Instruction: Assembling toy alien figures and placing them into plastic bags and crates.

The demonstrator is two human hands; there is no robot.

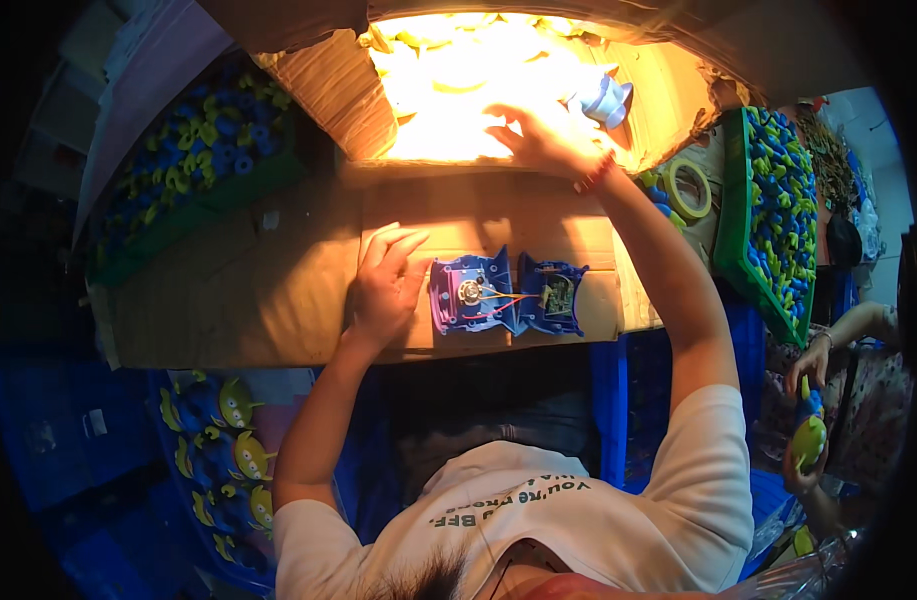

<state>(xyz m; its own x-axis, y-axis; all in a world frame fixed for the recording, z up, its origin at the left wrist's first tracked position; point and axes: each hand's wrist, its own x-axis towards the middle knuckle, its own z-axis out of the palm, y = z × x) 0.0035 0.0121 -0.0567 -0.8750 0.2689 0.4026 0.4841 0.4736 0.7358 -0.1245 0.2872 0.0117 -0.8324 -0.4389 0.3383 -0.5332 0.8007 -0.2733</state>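
On the cardboard-covered table lies an opened toy body of blue and purple plastic, in two halves. The left half (pixel 471 292) holds a round metal part, and the right half (pixel 553 298) has a small circuit board in it; thin coloured wires join them. Just left of it, my left hand (pixel 385 280) rests with fingers stretched out, holding nothing. My right hand (pixel 550 142) reaches over the front edge of a brightly lit cardboard box (pixel 368 105), fingers apart. A light blue plastic part (pixel 606 100) stands beyond that hand. Glare hides most of the box's yellow contents.
Green crates of small blue and yellow parts flank the table, one at left (pixel 193 155) and one at right (pixel 778 210). A tape roll (pixel 688 190) lies near the right one. Green toy heads (pixel 250 455) sit at lower left. Another person's hands (pixel 806 465) hold a toy figure.
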